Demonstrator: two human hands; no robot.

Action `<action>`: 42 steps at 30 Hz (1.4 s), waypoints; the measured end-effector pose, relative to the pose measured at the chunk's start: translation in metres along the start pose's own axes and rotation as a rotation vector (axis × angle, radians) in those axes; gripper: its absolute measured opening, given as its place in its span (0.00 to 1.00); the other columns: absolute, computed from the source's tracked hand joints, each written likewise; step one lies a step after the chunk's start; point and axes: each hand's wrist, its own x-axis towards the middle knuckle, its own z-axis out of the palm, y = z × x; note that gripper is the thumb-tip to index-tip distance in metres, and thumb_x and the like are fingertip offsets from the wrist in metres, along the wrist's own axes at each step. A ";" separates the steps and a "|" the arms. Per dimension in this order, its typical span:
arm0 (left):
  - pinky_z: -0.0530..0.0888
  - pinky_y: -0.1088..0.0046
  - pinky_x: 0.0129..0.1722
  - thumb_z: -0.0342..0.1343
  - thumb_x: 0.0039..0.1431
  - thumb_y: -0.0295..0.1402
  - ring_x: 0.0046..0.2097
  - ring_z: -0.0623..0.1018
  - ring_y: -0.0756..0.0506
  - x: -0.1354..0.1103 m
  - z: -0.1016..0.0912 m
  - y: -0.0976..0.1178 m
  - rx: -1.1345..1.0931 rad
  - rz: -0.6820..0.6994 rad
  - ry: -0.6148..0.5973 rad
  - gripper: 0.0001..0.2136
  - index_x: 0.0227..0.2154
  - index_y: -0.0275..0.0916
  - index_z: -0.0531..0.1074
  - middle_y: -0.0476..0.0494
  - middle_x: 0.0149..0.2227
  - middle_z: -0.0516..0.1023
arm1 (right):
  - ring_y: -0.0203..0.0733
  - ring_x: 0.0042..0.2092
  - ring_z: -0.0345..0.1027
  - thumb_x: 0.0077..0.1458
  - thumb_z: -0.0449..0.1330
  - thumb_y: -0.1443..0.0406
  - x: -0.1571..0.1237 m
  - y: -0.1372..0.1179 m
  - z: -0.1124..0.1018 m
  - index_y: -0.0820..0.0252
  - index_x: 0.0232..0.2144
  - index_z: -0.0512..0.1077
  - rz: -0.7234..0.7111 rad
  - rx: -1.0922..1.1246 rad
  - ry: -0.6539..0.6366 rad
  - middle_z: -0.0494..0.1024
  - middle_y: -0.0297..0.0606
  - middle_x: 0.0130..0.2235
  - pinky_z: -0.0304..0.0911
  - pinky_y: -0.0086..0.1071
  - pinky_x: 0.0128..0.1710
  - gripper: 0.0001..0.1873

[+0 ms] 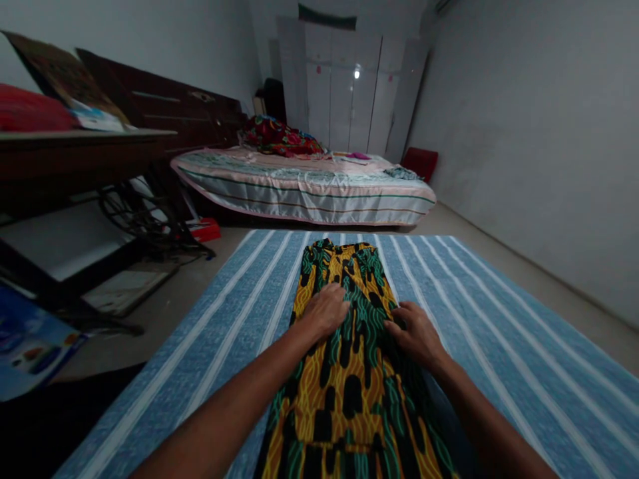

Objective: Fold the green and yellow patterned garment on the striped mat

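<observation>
A long garment [352,372], patterned in yellow, green and black, lies lengthwise in front of me with its sides folded into a narrow strip. My left hand [327,309] rests on its upper middle, fingers curled closed against the fabric; the fingertips are partly hidden. At the garment's right edge, my right hand [415,334] has its thumb and bent fingers closed on the cloth. The near end of the garment runs out of the bottom of the view. Under it spreads a blue, white-striped sheet [224,313].
Beyond the sheet stands a bed [304,193] with a bunched red floral blanket [284,136]. To the left is a table with a treadle wheel [134,209] and a red box [204,229] near its foot. A red chair [420,161] and white wardrobe [339,93] are at the back.
</observation>
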 end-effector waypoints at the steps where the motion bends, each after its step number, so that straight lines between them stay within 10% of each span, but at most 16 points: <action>1: 0.66 0.69 0.51 0.46 0.60 0.32 0.47 0.72 0.44 -0.006 0.000 0.008 -0.021 0.020 -0.002 0.10 0.35 0.37 0.71 0.40 0.42 0.74 | 0.46 0.50 0.62 0.55 0.55 0.56 0.004 -0.003 0.001 0.62 0.38 0.75 0.001 -0.013 -0.005 0.70 0.46 0.46 0.56 0.35 0.50 0.16; 15: 0.68 0.75 0.37 0.50 0.54 0.28 0.35 0.74 0.49 -0.032 0.017 0.015 -0.420 -0.200 0.115 0.09 0.29 0.39 0.75 0.48 0.31 0.76 | 0.43 0.42 0.67 0.51 0.55 0.66 0.026 -0.043 0.001 0.59 0.27 0.74 0.080 -0.116 -0.031 0.76 0.40 0.35 0.55 0.32 0.39 0.07; 21: 0.68 0.74 0.33 0.47 0.57 0.41 0.31 0.74 0.47 -0.027 0.019 0.006 -0.728 -0.314 0.056 0.17 0.24 0.37 0.74 0.48 0.24 0.75 | 0.43 0.35 0.71 0.54 0.53 0.63 0.029 -0.073 0.001 0.58 0.30 0.73 0.143 -0.072 -0.040 0.78 0.41 0.31 0.53 0.30 0.29 0.09; 31: 0.71 0.69 0.42 0.51 0.52 0.52 0.38 0.77 0.43 -0.026 0.012 -0.025 -1.417 -0.500 0.097 0.23 0.31 0.34 0.77 0.42 0.31 0.80 | 0.37 0.33 0.70 0.48 0.54 0.67 0.047 -0.139 0.050 0.59 0.27 0.73 0.038 0.662 -0.004 0.78 0.34 0.30 0.61 0.27 0.33 0.07; 36: 0.70 0.74 0.27 0.63 0.42 0.38 0.28 0.77 0.45 -0.024 0.019 -0.027 -1.607 -0.598 0.104 0.14 0.30 0.32 0.76 0.44 0.24 0.78 | 0.37 0.32 0.69 0.47 0.55 0.63 0.035 -0.124 0.049 0.60 0.27 0.72 -0.056 0.957 -0.017 0.75 0.32 0.28 0.62 0.28 0.33 0.08; 42: 0.74 0.72 0.29 0.64 0.40 0.24 0.28 0.79 0.45 -0.021 0.023 -0.036 -1.810 -0.773 0.182 0.19 0.40 0.31 0.73 0.41 0.28 0.80 | 0.35 0.26 0.63 0.51 0.52 0.61 0.013 -0.095 0.021 0.60 0.27 0.72 0.085 0.500 -0.062 0.71 0.33 0.23 0.52 0.27 0.26 0.11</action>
